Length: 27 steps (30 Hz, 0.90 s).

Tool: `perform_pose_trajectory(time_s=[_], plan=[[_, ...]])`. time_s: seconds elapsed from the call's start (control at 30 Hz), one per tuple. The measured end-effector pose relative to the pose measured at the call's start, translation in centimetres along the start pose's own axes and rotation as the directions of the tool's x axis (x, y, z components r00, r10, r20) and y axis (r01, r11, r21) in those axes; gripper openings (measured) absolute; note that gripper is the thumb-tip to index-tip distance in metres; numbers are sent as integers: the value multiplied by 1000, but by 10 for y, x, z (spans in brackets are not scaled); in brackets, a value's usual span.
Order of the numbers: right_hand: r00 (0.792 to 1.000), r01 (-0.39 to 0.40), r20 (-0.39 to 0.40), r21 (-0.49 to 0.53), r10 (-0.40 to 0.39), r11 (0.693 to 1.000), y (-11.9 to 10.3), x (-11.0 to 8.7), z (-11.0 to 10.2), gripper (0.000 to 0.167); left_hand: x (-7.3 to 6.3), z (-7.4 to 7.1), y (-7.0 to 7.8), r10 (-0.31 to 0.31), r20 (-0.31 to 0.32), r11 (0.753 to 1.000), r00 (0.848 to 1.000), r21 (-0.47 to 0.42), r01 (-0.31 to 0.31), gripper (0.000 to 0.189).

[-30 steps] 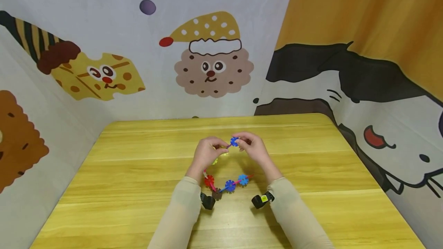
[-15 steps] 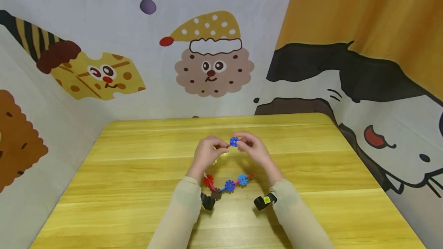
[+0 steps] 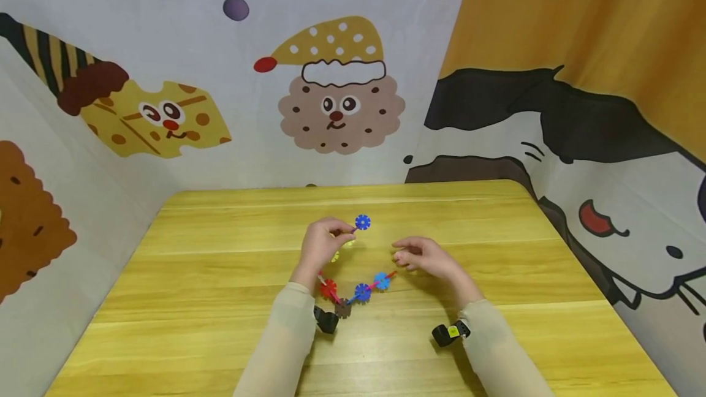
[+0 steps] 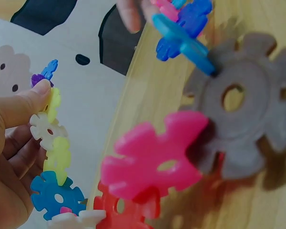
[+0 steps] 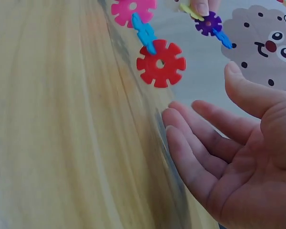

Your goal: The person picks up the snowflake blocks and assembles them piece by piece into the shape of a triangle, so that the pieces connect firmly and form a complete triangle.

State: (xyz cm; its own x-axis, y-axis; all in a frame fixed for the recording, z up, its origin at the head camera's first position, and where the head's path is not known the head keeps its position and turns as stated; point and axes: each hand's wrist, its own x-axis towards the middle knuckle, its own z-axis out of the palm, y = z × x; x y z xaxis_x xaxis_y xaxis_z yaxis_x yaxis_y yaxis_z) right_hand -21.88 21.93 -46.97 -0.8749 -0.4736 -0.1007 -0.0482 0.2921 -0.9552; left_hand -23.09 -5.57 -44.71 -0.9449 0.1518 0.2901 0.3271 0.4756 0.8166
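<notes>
A chain of notched plastic interlocking discs runs from my left hand (image 3: 322,244) round to near my right hand (image 3: 427,256). In the left wrist view my left thumb and fingers pinch the purple disc (image 4: 36,80); the blue disc (image 3: 362,222) juts beyond it. Yellow discs (image 4: 57,157), a white disc (image 4: 40,126) and a teal disc (image 4: 46,188) hang below the thumb. The grey-brown disc (image 4: 250,138) is at the chain's near bend. My right hand holds nothing, its fingers relaxed and slightly bent, beside the red end disc (image 5: 152,71).
The chain is over a wood-grain table (image 3: 193,299). Behind the table hangs a cartoon-printed cloth (image 3: 248,127). A black wrist camera (image 3: 326,321) is strapped at the left wrist, another camera (image 3: 444,334) at the right.
My right hand has let go of the blue disc and moved right and nearer, towards the chain's red end. My left hand, still pinching, has shifted slightly left with the chain.
</notes>
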Motion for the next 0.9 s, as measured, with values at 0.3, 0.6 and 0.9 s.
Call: perform_pose_trajectory(time_s=[0.3, 0.6, 0.9], plan=[[999, -38, 34, -17, 39, 999, 4, -5, 1, 45, 3, -7, -6, -45, -102, 999, 994, -13, 44, 8], [999, -21, 32, 56, 19, 998, 4, 0, 19, 48, 2, -10, -9, -40, -147, 999, 988, -21, 38, 9], [997, -20, -61, 280, 38, 960, 5, 7, 42, 50, 1, -6, -12, -64, -164, 998, 984, -27, 61, 10]])
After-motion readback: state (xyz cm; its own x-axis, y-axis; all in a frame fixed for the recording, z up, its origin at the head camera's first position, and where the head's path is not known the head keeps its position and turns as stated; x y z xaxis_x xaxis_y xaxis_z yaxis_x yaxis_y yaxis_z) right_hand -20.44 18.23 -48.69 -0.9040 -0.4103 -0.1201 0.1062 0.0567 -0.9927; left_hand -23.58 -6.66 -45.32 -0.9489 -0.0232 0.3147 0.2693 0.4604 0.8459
